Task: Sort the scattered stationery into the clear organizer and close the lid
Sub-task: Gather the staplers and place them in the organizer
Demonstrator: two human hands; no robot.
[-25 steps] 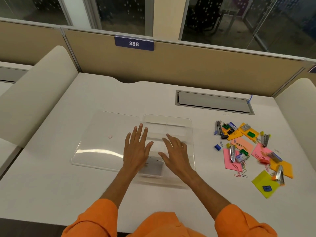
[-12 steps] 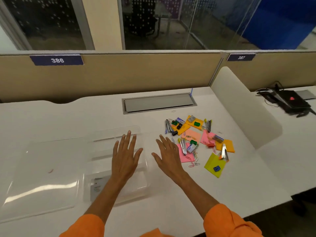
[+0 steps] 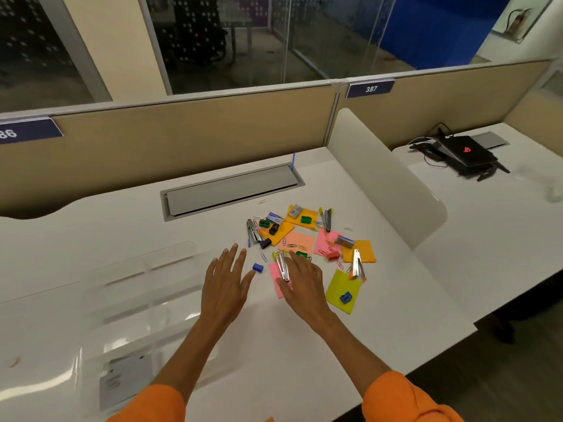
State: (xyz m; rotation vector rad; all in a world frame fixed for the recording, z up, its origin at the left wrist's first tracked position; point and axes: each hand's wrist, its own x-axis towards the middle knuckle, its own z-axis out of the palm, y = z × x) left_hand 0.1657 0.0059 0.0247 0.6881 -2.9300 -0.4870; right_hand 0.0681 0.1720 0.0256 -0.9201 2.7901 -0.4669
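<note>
The clear organizer (image 3: 143, 287) lies open on the white desk at the left, its lid (image 3: 33, 339) folded out flat beside it. A pile of stationery sits right of centre: sticky note pads in orange (image 3: 359, 251), pink and yellow-green (image 3: 342, 289), several staplers (image 3: 282, 264), binder clips and paper clips. My left hand (image 3: 225, 284) hovers flat with straight fingers just left of a blue clip (image 3: 257, 267). My right hand (image 3: 301, 278) reaches flat over the pink pad (image 3: 275, 271), beside the stapler. Neither hand holds anything.
A grey cable hatch (image 3: 231, 190) is set into the desk behind the pile. Beige partitions close the back; a white curved divider (image 3: 384, 178) stands at the right. A black laptop (image 3: 466, 153) with cables lies on the neighbouring desk.
Both hands have left the organizer and moved right to the stationery pile. The view has turned right, so the organizer now lies at the lower left.
</note>
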